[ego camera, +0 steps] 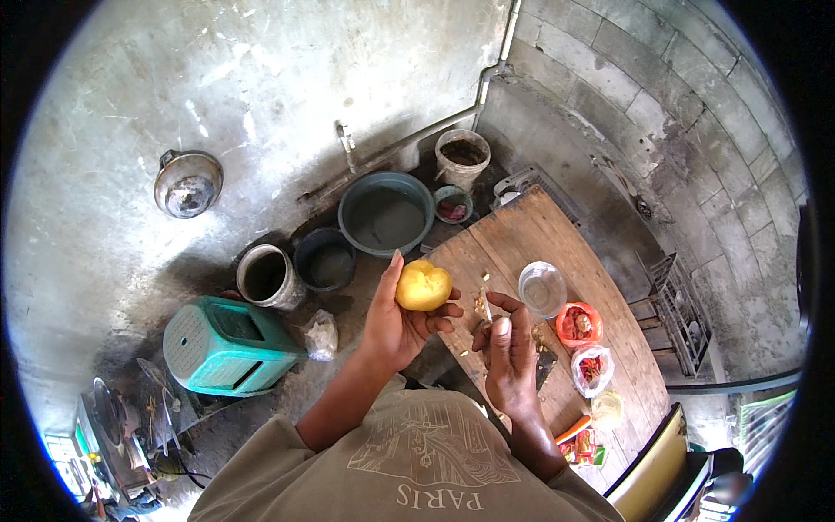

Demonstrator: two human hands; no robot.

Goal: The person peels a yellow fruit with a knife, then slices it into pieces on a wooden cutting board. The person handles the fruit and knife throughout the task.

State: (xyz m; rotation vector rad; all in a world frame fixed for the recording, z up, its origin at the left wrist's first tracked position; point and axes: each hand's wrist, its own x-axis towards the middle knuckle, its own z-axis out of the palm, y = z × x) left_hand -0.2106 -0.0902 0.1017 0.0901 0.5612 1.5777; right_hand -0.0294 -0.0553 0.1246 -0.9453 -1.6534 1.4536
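A yellow, peeled vegetable, apparently a potato [424, 286], rests in my left hand [399, 320], with the thumb along its left side and the fingers beneath and behind it. My right hand [512, 355] is at the table edge, gripping a small knife [486, 305]. Its thin pale blade points up and away from me, apart from the potato; the handle is mostly hidden by my fingers. Below both hands is a wooden table [522, 225], with small yellowish scraps [481, 305] scattered near the knife. A dark flat item [545, 365] lies partly hidden behind my right hand.
On the table stand a clear plastic tub [543, 290], an orange bag of bulbs [579, 324], a bag of red chillies [592, 370], a carrot [574, 429] and sachets [580, 449]. Basins [386, 245], buckets [271, 301] and a green stool [222, 378] occupy the floor.
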